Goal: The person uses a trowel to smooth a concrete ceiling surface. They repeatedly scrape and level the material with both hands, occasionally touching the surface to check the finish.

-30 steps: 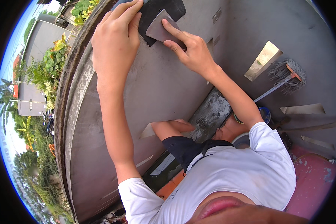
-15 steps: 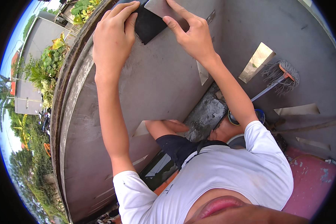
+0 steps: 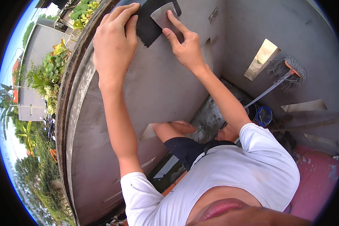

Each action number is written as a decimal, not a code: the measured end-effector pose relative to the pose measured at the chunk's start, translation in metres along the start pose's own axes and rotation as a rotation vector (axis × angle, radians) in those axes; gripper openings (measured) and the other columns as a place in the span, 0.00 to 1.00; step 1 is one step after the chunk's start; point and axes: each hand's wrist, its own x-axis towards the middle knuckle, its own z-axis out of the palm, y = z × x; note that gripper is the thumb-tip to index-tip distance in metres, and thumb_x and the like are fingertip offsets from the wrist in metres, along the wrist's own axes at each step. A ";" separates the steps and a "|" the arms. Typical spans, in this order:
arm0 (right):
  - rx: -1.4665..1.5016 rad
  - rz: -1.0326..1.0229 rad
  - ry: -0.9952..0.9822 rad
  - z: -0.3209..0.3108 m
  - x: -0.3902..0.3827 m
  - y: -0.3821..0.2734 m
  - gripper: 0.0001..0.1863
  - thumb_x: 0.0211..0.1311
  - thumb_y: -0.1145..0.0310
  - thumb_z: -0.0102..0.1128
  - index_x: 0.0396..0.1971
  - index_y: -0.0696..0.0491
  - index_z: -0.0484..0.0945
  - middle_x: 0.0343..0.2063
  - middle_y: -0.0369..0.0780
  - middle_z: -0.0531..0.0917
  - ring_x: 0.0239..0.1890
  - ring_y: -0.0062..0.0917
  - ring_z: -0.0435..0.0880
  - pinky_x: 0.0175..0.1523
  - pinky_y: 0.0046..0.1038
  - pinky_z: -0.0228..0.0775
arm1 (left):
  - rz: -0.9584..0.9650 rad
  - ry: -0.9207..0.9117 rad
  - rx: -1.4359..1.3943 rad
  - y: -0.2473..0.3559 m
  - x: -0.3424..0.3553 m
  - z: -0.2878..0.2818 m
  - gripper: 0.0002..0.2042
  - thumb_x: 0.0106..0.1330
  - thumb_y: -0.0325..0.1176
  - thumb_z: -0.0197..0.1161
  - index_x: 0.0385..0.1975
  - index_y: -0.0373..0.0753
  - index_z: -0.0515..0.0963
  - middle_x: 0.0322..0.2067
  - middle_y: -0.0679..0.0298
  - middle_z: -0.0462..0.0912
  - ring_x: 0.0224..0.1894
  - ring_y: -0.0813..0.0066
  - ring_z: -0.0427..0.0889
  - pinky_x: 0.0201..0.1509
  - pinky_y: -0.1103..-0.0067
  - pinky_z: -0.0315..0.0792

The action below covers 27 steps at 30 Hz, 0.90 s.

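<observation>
High on the grey wall (image 3: 113, 101), a black flat sheet (image 3: 148, 30) lies against its face, near the top rim. My left hand (image 3: 115, 47) is closed at the sheet's left side, its fingers together and bent over the upper edge, thumb by the black surface. In my right hand (image 3: 186, 49) is a thin grey scraper-like plate (image 3: 163, 17), with thumb and fingers pressing on its face. The plate lies over part of the black sheet; its far edge rests on the black. The fingers' undersides are hidden.
A mop (image 3: 288, 73) leans on the right wall, by a slot-like opening (image 3: 261, 60). Below stand a bucket with a blue rim (image 3: 264, 115) and a pink peeling surface (image 3: 316, 180). Past the wall's rim, plants (image 3: 51, 75) and buildings drop away to the left.
My right hand has moved the grey plate slightly down across the black sheet, uncovering more black beyond it. My left hand stays at the sheet's edge. The view has shifted a little.
</observation>
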 end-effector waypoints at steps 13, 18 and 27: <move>0.015 0.138 -0.115 -0.021 -0.002 0.004 0.26 0.65 0.55 0.65 0.61 0.44 0.77 0.35 0.46 0.88 0.24 0.31 0.80 0.37 0.28 0.73 | 0.037 -0.037 0.006 -0.012 -0.005 0.007 0.13 0.71 0.32 0.58 0.52 0.45 0.82 0.48 0.62 0.84 0.51 0.61 0.83 0.56 0.72 0.73; 0.017 0.117 -0.098 -0.030 0.010 0.019 0.26 0.65 0.54 0.65 0.61 0.43 0.77 0.26 0.44 0.86 0.19 0.27 0.75 0.31 0.27 0.71 | 0.051 -0.024 0.010 -0.013 -0.002 0.006 0.13 0.71 0.32 0.57 0.52 0.45 0.82 0.48 0.62 0.84 0.51 0.61 0.83 0.56 0.72 0.73; -0.197 -0.035 -0.188 -0.022 -0.026 0.013 0.24 0.64 0.56 0.66 0.60 0.42 0.78 0.23 0.42 0.84 0.18 0.24 0.72 0.31 0.27 0.69 | -0.035 -0.032 0.080 0.004 -0.004 0.006 0.13 0.72 0.35 0.58 0.53 0.49 0.82 0.49 0.64 0.84 0.52 0.64 0.83 0.58 0.73 0.72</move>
